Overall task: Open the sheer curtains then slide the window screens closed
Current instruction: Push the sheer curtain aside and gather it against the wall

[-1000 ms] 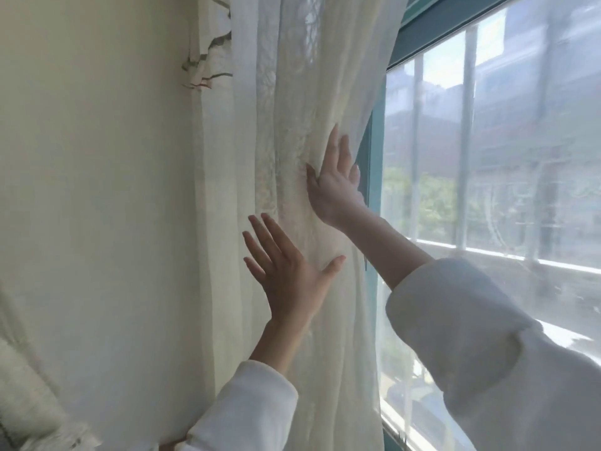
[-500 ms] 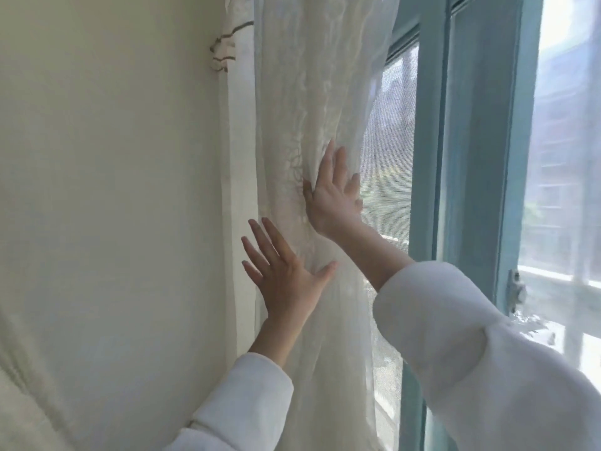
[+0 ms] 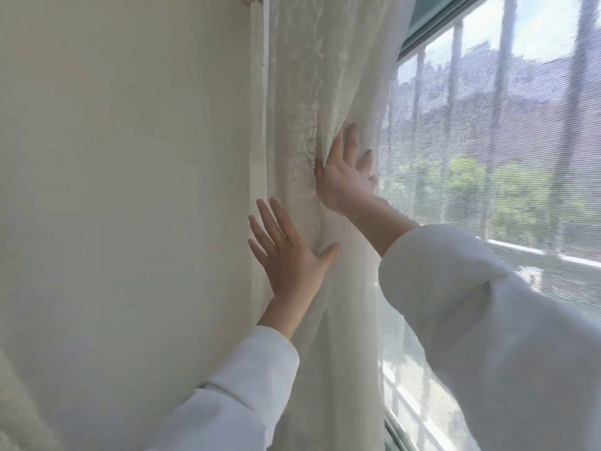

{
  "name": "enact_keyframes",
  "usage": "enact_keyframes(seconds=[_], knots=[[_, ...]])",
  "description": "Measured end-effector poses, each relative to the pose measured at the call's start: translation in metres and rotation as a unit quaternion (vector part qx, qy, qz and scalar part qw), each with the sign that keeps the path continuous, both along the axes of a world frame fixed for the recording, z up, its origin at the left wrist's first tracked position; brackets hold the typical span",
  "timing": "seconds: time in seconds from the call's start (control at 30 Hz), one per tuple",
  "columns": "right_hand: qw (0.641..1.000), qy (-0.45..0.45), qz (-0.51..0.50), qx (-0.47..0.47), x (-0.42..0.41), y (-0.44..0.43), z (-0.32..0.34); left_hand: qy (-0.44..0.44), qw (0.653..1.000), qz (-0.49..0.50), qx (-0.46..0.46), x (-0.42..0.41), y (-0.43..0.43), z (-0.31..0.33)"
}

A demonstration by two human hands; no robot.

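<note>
Pressing left hand (image 3: 289,265), right hand (image 3: 344,177) flat, sheer curtain (image 3: 302,92)

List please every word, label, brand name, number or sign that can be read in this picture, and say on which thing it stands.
None: no readable text shows anywhere.
The curtain bears only a woven pattern, no letters.
The wall, the window frame, the sleeves and both hands are plain.
The buildings outside are too blurred to show any sign.
</note>
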State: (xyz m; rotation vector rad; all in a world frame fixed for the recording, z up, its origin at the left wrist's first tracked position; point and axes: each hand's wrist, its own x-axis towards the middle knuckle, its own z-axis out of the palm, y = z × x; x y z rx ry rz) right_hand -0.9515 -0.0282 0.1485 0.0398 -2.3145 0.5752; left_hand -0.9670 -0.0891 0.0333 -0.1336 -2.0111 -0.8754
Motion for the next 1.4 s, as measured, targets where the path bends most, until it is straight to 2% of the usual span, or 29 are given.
enact_keyframes(seconds=[0.47, 0.6, 0.87, 1.13, 1.4], knots=[[0.996, -0.076, -0.048, -0.007, -0.294, -0.073, -0.022, 0.002, 0.999, -0.021, -0.046, -0.284, -0.077, 0.017], [0.997, -0.065, -0.047, -0.021, -0.36, -0.077, -0.021, 0.006, 0.997, -0.004, -0.077, -0.356, -0.086, 0.008], [0.998, -0.055, -0.042, -0.002, -0.501, -0.085, -0.014, 0.009, 0.997, 0.022, -0.072, -0.493, -0.085, 0.001], [0.995, -0.08, -0.055, 0.003, -0.596, -0.084, -0.022, 0.019, 0.996, 0.018, -0.083, -0.583, -0.087, -0.004], [0.996, -0.045, -0.07, -0.021, -0.653, -0.1, -0.013, 0.093, 0.989, 0.062, -0.099, -0.637, -0.087, -0.005]])
